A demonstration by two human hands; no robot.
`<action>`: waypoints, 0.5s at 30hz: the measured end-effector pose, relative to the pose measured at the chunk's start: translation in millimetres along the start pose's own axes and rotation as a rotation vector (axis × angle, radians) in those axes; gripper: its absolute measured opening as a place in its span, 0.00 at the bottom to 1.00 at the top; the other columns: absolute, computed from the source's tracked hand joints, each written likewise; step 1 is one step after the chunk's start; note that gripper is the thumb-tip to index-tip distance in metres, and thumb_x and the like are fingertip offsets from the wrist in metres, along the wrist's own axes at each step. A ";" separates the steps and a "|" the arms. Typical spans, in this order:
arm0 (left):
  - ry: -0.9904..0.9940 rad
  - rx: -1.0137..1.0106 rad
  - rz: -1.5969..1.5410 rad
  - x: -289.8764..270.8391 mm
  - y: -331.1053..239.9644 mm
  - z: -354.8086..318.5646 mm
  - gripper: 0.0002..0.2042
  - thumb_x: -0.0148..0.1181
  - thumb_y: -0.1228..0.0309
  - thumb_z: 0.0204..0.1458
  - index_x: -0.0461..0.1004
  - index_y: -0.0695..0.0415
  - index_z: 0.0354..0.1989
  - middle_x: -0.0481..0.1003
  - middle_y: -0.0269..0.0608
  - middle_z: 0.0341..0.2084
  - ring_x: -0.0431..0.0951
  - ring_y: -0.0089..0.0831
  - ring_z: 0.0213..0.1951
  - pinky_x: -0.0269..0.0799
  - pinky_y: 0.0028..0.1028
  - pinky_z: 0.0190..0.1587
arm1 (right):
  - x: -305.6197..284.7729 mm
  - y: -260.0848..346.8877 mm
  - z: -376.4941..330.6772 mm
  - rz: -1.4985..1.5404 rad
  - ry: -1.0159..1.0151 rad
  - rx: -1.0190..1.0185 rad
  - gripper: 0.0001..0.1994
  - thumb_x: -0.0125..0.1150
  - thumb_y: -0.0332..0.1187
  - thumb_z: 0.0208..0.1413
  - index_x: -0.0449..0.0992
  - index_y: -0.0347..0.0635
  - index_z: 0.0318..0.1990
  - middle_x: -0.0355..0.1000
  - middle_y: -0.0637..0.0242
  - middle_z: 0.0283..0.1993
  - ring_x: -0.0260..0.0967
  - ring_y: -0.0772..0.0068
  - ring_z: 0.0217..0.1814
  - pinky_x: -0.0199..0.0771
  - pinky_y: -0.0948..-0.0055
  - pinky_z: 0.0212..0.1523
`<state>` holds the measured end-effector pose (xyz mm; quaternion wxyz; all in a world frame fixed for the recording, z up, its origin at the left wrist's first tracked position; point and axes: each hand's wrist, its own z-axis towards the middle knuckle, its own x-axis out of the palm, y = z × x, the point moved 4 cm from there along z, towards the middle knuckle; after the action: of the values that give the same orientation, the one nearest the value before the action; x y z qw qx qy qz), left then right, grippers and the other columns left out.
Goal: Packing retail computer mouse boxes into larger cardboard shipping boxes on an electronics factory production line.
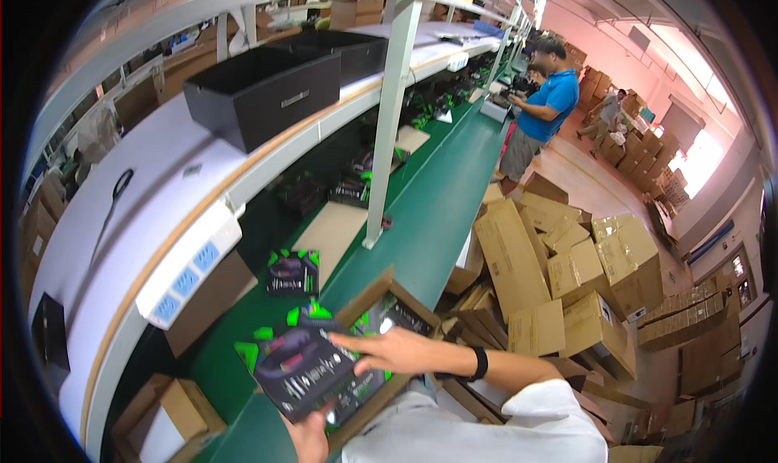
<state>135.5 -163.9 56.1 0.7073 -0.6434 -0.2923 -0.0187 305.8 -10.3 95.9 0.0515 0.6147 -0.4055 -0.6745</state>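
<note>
Grips black-green box (284,367) at 12 o'clock from partly closed left hand (308,439), touches its 2 o'clock side with half-open right hand (395,351).

I count two hands (397,352) of mine, one held black-and-green box (296,362), one wristband (481,364), two large black bins (271,110), three blue sockets (185,282).

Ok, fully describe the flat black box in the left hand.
The flat black box looks like printed card with green corners; its face shows a dark rounded device with pinkish accents above pale icons. It appears closed and tilted, partly hiding an open brown cardboard carton. The left hand grips its lower edge; the right hand extends a finger over its right side.
</note>
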 end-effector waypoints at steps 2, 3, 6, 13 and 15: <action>-0.225 0.018 -0.104 -7.2 19.7 7.2 0.35 0.59 0.55 0.55 0.50 0.55 0.65 0.62 0.45 0.59 0.63 0.42 0.61 0.69 0.49 0.54 | 5.1 -0.6 -1.3 0.004 -0.219 -0.105 0.39 0.62 0.47 0.53 0.50 0.58 0.71 0.74 0.53 0.37 0.71 0.51 0.25 0.73 0.60 0.29; -0.308 0.037 -0.179 -10.5 18.7 12.3 0.31 0.57 0.53 0.56 0.56 0.55 0.63 0.64 0.44 0.58 0.65 0.40 0.60 0.69 0.48 0.54 | -7.8 17.4 -1.2 -0.053 -0.109 -0.023 0.39 0.63 0.46 0.52 0.52 0.57 0.70 0.74 0.54 0.45 0.73 0.50 0.31 0.75 0.62 0.33; -0.330 0.011 -0.249 -18.2 17.0 40.1 0.26 0.52 0.50 0.58 0.63 0.56 0.58 0.69 0.43 0.54 0.69 0.36 0.55 0.68 0.45 0.53 | -36.7 9.2 9.6 0.175 0.010 -0.182 0.33 0.59 0.35 0.57 0.54 0.54 0.69 0.72 0.54 0.53 0.74 0.53 0.46 0.75 0.61 0.48; -0.214 0.084 -0.266 -67.9 20.6 20.2 0.29 0.51 0.51 0.55 0.63 0.59 0.59 0.71 0.41 0.52 0.73 0.35 0.52 0.68 0.38 0.55 | -142.7 -150.7 -6.6 0.510 -0.398 0.071 0.20 0.48 0.40 0.66 0.68 0.39 0.60 0.76 0.60 0.47 0.73 0.71 0.49 0.72 0.70 0.52; -0.173 -0.002 -0.224 -76.1 22.8 2.6 0.30 0.52 0.51 0.55 0.61 0.58 0.61 0.69 0.40 0.55 0.72 0.34 0.54 0.68 0.36 0.56 | -162.5 -196.6 -50.1 0.503 -0.557 0.311 0.21 0.45 0.45 0.67 0.69 0.41 0.60 0.75 0.59 0.48 0.73 0.69 0.49 0.72 0.70 0.50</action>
<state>80.6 -184.1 2.3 0.6723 -0.6065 -0.4224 -0.0422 472.7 188.7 108.2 0.0097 0.2907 -0.6389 -0.7122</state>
